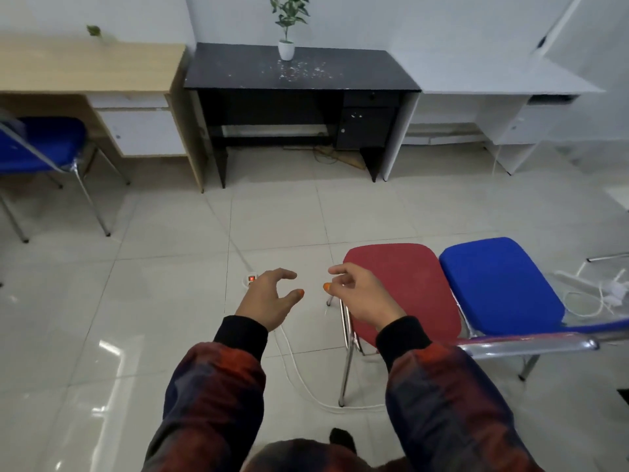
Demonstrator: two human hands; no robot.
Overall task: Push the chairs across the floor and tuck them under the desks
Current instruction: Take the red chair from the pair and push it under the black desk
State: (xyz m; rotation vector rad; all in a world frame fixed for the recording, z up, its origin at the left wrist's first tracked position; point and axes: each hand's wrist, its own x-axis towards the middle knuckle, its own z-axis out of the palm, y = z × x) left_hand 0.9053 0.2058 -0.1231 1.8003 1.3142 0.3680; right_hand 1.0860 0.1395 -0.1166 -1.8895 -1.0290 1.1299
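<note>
Floor (163, 253): pale glossy tile, glare patches lower left. White wall (408, 25) behind a row of three desks set side by side: wooden desk (85, 68) at left, black desk (299, 74) in the middle, white desk (503, 80) at right.

Chairs: one blue chair (41, 144) at far left, seat partly under the wooden desk. A red chair (408, 284) and a second blue chair (500, 284) stand side by side at lower right, well apart from the desks, chrome legs on the tile.

In the way: a white cable (299, 379) runs across the floor past the red chair's front leg to a power strip (250, 279) with a lit red switch. More loose white cords (592, 301) lie right of the blue seat.

On the black desk: small potted plant (286, 28), white specks scattered beside it.

Left hand (269, 298) and right hand (360, 294): both raised over the floor, fingers loosely curled and apart, holding nothing. Right hand overlaps the red seat's left edge in view; contact cannot be told.
</note>
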